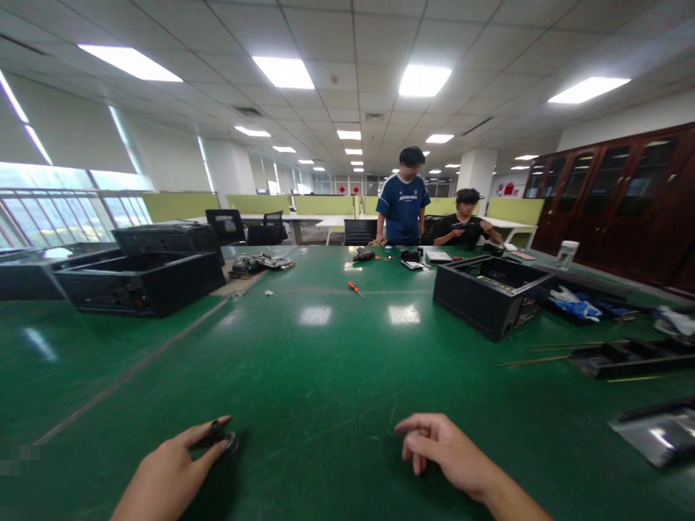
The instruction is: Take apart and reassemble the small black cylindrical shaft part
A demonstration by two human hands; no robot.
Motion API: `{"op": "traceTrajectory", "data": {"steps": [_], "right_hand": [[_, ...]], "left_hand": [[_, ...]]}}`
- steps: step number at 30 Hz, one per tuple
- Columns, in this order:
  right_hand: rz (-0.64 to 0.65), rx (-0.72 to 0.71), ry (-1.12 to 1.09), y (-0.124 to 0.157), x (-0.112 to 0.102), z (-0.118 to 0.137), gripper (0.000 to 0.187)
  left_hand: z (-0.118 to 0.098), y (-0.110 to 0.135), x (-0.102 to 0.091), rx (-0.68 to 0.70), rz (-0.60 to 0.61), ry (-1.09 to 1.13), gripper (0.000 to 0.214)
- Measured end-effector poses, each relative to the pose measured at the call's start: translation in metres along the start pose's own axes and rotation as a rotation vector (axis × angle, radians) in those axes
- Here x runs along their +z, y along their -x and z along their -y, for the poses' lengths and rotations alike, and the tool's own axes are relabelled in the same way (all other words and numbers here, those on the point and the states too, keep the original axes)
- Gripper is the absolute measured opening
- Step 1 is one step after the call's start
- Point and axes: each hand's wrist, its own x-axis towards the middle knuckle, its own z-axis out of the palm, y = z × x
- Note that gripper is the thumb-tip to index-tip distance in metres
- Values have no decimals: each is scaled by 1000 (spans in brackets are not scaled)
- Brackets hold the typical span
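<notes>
My left hand (179,459) rests low on the green table (326,376), its fingers pinched round a small dark round object (220,439) that I cannot name. My right hand (442,449) hovers just over the table to the right, fingers loosely curled and apart, holding nothing. Bare green surface lies between and ahead of both hands.
Black computer cases stand at the left (144,278) and the right (489,293). A red screwdriver (355,289) lies mid-table. Metal panels (656,434) and parts lie at the right edge. Two people (405,206) are at the far end, one standing, one seated. Wooden cabinets (619,195) line the right wall.
</notes>
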Motion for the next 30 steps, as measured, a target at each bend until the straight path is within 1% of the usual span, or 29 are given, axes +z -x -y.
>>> {"op": "traceTrajectory", "data": {"steps": [3, 6, 8, 10, 12, 14, 15, 17, 21, 22, 24, 26, 27, 30], "right_hand": [[-3, 4, 7, 1, 1, 2, 49], [-6, 6, 13, 1, 1, 3, 49], [-3, 8, 18, 1, 1, 3, 50], [0, 9, 21, 1, 2, 4, 50], [2, 8, 25, 1, 2, 5, 50], [3, 9, 30, 1, 4, 6, 49], [4, 9, 32, 1, 4, 7, 49], [7, 10, 23, 1, 6, 6, 50], [-3, -3, -25, 1, 5, 2, 66], [-5, -12, -31, 1, 5, 1, 69], [11, -37, -24, 3, 4, 1, 71], [57, -68, 10, 6, 5, 4, 70], [78, -81, 42, 8, 6, 7, 69], [97, -103, 196, 15, 15, 14, 68]], "left_hand": [[-5, 2, -5, -31, 81, -18, 48], [-8, 5, -7, -30, 85, -32, 58], [-3, 4, -4, -24, 85, -42, 64], [4, 2, 2, 2, 82, -42, 61], [8, 0, 8, 37, 81, -29, 52], [2, 2, 13, 64, 85, 1, 47], [-6, 5, 16, 82, 83, 23, 47], [-30, 16, 23, 156, 76, 81, 45], [-94, 51, 45, 447, 99, 177, 27], [-108, 60, 52, 506, 100, 194, 27], [-132, 76, 65, 580, 104, 237, 33], [-147, 86, 75, 624, 112, 281, 36], [-150, 88, 79, 650, 117, 304, 36], [-149, 90, 85, 753, 137, 385, 37]]}}
